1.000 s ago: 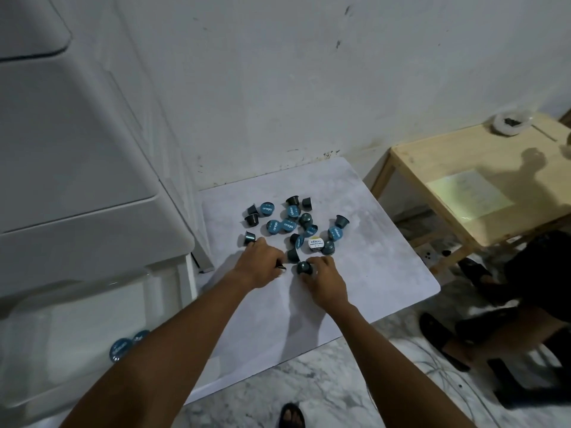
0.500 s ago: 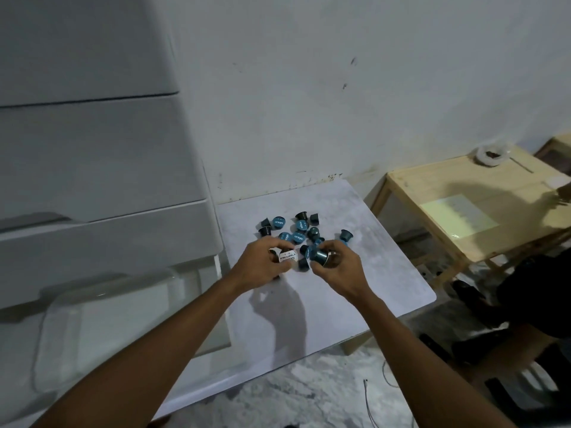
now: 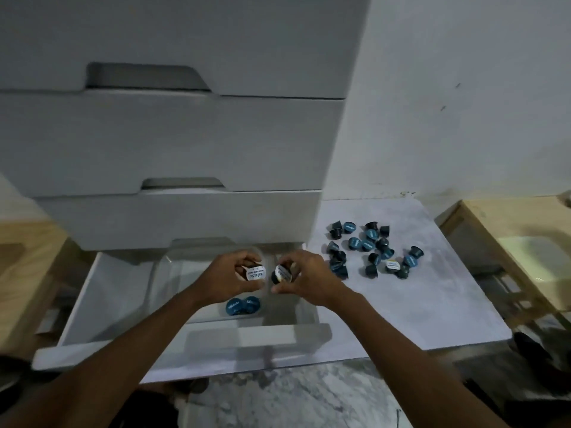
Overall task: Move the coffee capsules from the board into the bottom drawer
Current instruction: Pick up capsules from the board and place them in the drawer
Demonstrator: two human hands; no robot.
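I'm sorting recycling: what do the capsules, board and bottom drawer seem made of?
The capsules: dark glossy bodies, likely plastic; printed foil-like lids. The board: matte mottled grey, stone or laminate, unclear. The bottom drawer: smooth white walls, probably plastic.

board: pale, marbled | on it: coffee capsules clustered on far half, toward left edge | bottom drawer: open, two blue-lidded capsules near front

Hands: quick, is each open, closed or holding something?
Left hand: grips a white-lidded capsule over the drawer.
Right hand: grips a second capsule.
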